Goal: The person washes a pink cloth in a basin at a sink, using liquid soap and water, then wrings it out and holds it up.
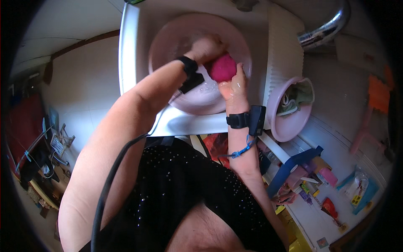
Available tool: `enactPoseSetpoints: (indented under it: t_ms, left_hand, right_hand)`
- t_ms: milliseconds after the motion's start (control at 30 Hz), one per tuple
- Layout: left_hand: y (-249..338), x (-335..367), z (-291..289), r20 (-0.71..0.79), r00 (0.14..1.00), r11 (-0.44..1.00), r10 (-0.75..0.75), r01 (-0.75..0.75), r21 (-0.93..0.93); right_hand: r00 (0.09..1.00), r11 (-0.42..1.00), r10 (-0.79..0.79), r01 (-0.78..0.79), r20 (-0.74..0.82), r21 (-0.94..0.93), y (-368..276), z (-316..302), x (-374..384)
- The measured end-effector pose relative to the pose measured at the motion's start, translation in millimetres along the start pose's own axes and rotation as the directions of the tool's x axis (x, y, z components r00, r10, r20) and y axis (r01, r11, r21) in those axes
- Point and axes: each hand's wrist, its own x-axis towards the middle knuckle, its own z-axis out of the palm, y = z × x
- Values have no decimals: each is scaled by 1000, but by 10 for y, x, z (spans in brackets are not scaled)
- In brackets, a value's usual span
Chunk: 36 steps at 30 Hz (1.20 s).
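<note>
A bright pink rounded bundle of wet cloth (223, 68) is held over a pale pink basin (157, 54) of sudsy water. My right hand (236, 86) supports it from below and from its right side, palm up, with foam on the wrist and palm. At the bundle's upper left edge is my left hand (208, 47), its fingers curled and slightly blurred. That hand looks closed on the cloth, though its fingertips are partly hidden. Each of my wrists wears a black strap with a small box; a black cable runs along my left arm.
The basin sits in a white sink (176, 124) with a ribbed ledge on its right. A chrome faucet (325, 33) curves in at upper right. A smaller pink basin (277, 126) with green cloth stands right of the sink, above a blue-edged rack (279, 176) and scattered packets.
</note>
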Motion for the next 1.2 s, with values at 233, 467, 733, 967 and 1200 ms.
enactPoseSetpoints:
  t_ms: [233,467,733,967,1200]
  left_hand:
    - [-711,-170,287,103,855,851,-508,517,-94]
    - [-449,-189,-50,331,813,865,-479,373,337]
    - [1071,-1047,-410,369,919,875,136,63,-480]
    - [728,-679,-339,18,977,954,-214,213,-210]
    - [1288,-1135,-577,169,986,943,16,41,-331]
  right_hand:
    - [987,983,155,-148,-54,111,-33,-455,-15]
    - [956,963,269,-265,-121,51,95,-519,52]
    - [870,835,-154,368,469,-409,59,-762,175]
    - [963,966,259,-256,79,-41,326,-49,-30]
    - [875,917,-66,243,480,-317,193,-950,330]
